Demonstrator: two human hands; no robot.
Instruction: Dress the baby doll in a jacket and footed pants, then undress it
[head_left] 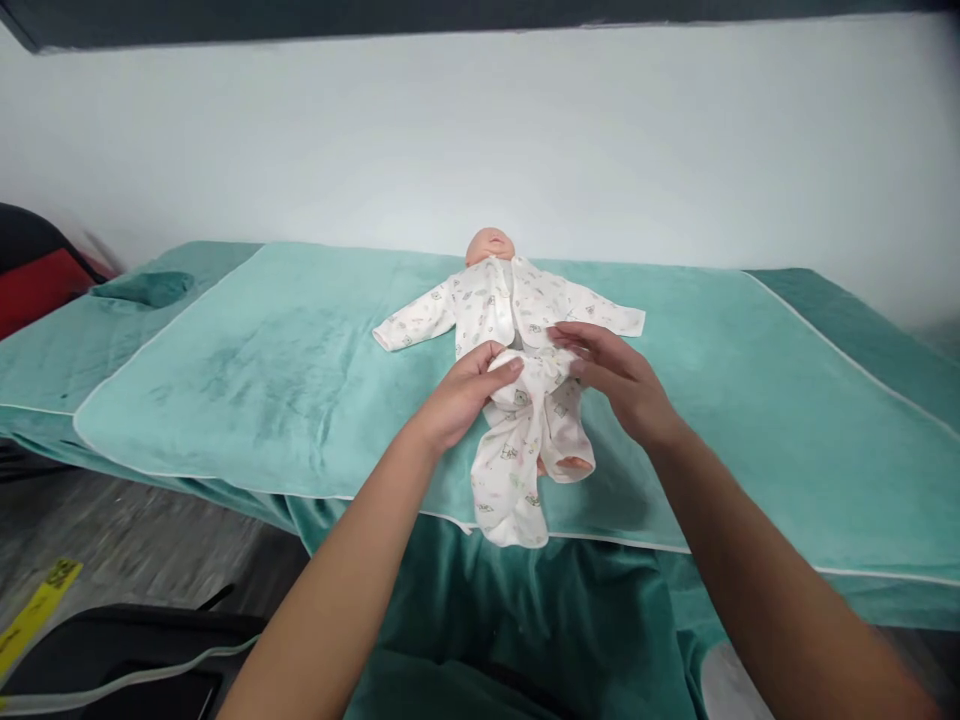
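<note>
- Far left of the doll (489, 243), you have a red panel (41, 290) edged in black; nearer to you on that side are a yellow strip (37, 615) and a pale cable (135, 692).
- Under the doll and spreading to its left and right lies a green mat (187, 370) with white edging.
- At the left side of the doll's waist, your left hand (469, 390) pinches the waistband of the printed trousers (510, 460) between thumb and fingers.
- On the doll's lower body, the trousers point their legs toward you; a bit of orange-pink shows at the opening of the right-hand leg.
- On the doll's upper body sits a matching white jacket (480, 300), sleeves stretched out to both sides.
- Beyond the doll's head stands a white wall (480, 140).
- At the right side of the doll's waist, your right hand (619, 380) curves its fingers, partly spread, by the waistband and jacket hem; you cannot tell whether it grips the cloth.
</note>
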